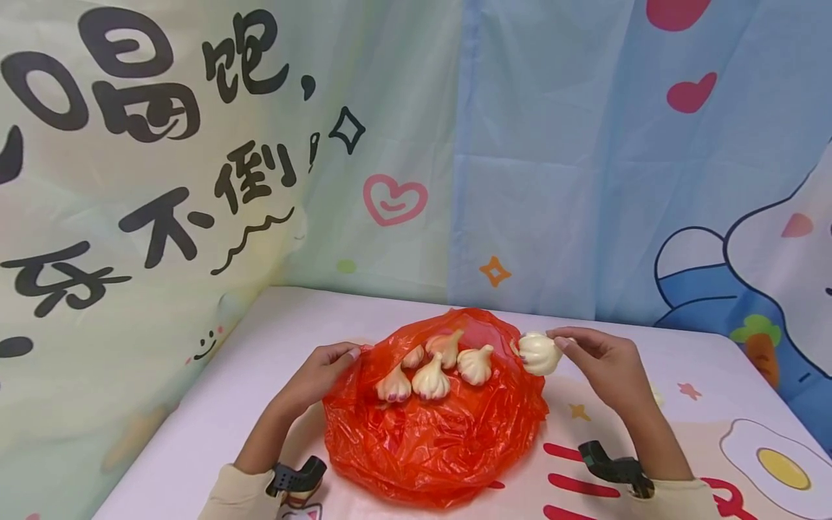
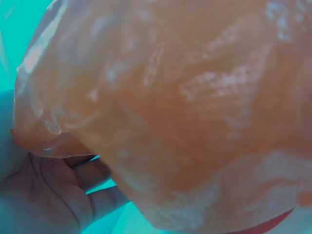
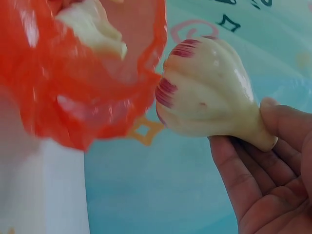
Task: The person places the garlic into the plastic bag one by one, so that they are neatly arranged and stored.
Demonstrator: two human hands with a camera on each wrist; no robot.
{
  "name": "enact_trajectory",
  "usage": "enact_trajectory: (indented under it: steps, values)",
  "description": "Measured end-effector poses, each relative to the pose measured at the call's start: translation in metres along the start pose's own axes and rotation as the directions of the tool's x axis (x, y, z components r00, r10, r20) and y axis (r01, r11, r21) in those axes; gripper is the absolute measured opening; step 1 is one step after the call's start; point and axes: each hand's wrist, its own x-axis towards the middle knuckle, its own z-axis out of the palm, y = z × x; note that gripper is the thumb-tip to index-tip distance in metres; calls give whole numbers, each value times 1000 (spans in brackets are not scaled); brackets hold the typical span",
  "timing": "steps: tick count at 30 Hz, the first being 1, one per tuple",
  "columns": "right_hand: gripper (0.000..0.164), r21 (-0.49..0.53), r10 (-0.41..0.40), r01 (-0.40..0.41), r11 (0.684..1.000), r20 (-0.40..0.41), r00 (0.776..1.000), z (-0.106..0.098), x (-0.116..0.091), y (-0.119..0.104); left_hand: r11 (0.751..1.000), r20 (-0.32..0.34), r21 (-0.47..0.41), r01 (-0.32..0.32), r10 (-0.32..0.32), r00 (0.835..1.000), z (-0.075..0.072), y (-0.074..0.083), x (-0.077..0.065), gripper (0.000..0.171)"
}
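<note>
A crinkled red plastic bag (image 1: pixel 435 448) sits on the table, its mouth spread wide. Several garlic bulbs (image 1: pixel 431 377) lie in the bag's opening, cream with purplish bases. At the bag's left rim my left hand (image 1: pixel 330 370) pinches the plastic between thumb and fingers; in the left wrist view the bag (image 2: pixel 195 117) covers much of that hand. My right hand (image 1: pixel 604 361) holds another garlic bulb (image 1: pixel 539 354) just off the bag's right rim. The right wrist view shows thumb and fingers gripping this bulb (image 3: pixel 207 90) by its stem, its purple-streaked base toward the bag.
The white table (image 1: pixel 260 347) bears a printed cover with a fried egg (image 1: pixel 783 466) and red stripes. Behind it hangs a printed fabric backdrop (image 1: pixel 533 180) with hearts, and lettering on its left part. A dark wrist camera (image 1: pixel 614 468) is strapped on the right wrist.
</note>
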Motion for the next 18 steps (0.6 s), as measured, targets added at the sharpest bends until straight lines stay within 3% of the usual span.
enact_trajectory:
  steps: [8,18]
  values:
    - [33,64,-67,63,996,72,995,17,2,-6,1000,-7,5,8,-8,1000,3,2,0,37]
    - [30,118,-25,5,993,174,984,37,2,-12,1000,-9,7,12,-12,1000,4,4,-1,38]
